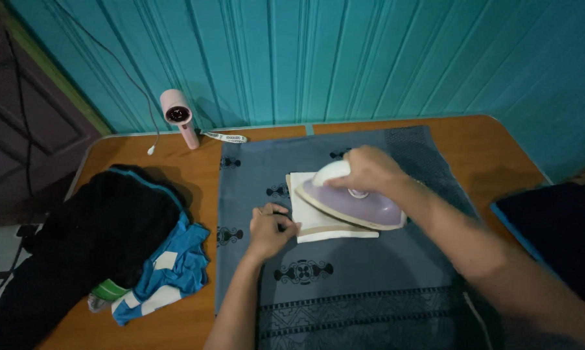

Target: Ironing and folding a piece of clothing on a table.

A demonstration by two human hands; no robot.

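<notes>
While the right hand (369, 170) wraps its fingers around the white handle of a pale purple iron (352, 202), the iron's flat base rests on a small folded white cloth (315, 223) near the middle of the table. The grip is closed firmly over the handle, with the knuckles facing up and the forearm reaching in from the lower right. The left hand (271, 228) sits at the cloth's left edge, its fingers curled inward and the fingertips pressing down on the corner of the white cloth; it grasps nothing, only pins the fabric flat. The white cloth lies on a grey patterned cloth (344, 285) spread over the wooden table (175, 162). To the left, a heap of dark clothes (104, 233) rests on the table with a blue and white garment (169, 272) tucked at its lower right edge. A pink hair dryer (179, 115) stands near the back of the table against the teal wall (370, 58), well apart from both hands. A dark folded item (558, 233) lies at the right edge.
</notes>
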